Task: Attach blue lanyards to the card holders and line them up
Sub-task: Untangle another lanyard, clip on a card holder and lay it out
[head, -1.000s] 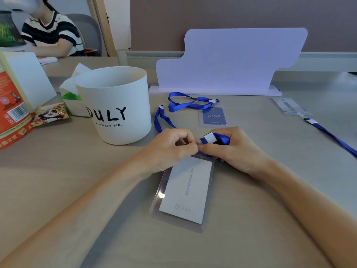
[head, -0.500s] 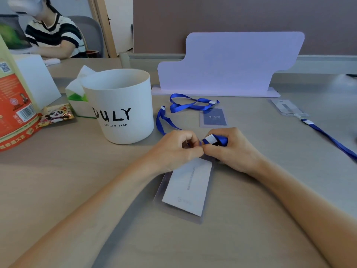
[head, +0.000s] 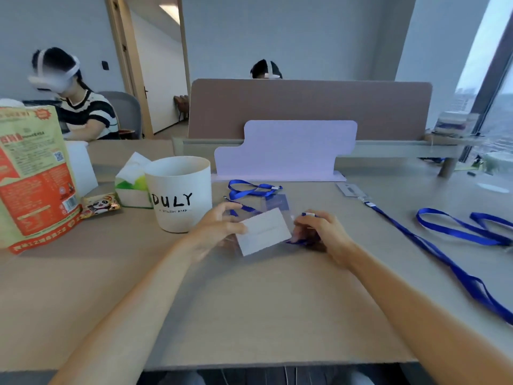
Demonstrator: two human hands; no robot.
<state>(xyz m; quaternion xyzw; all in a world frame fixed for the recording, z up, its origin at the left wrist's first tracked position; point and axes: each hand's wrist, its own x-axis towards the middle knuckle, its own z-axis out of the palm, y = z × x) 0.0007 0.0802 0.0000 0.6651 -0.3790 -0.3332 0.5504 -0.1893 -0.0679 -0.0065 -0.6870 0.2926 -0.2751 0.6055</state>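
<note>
The table (head: 249, 315) fills the lower view, with a brown partition (head: 308, 107) standing along its far edge at twelve o'clock and a pale lilac stand (head: 286, 151) just in front of it. At nine o'clock a large red and green snack bag (head: 33, 176) stands upright. Right of it, toward eleven o'clock, sit a white DULY tub (head: 180, 195), a tissue box (head: 131, 187) touching the tub's far left side, and a small panda packet (head: 101, 204). Two other people sit beyond the table, one at ten o'clock, one behind the partition.

Three card holders show. One card holder with a white card (head: 262, 232) is lifted at the centre and tilted; the left hand (head: 219, 226) pinches its left edge, thumb on top. The right hand (head: 322, 232) is curled shut around the clip end of a blue lanyard (head: 301, 241) at the holder's right edge. A second holder (head: 276, 202) with its coiled lanyard (head: 251, 189) lies just behind the hands at twelve o'clock. A third holder (head: 350, 189) lies at one o'clock, its long lanyard (head: 433, 254) running down to four o'clock. Another loose lanyard (head: 466, 229) loops at three o'clock, making four lanyards.
</note>
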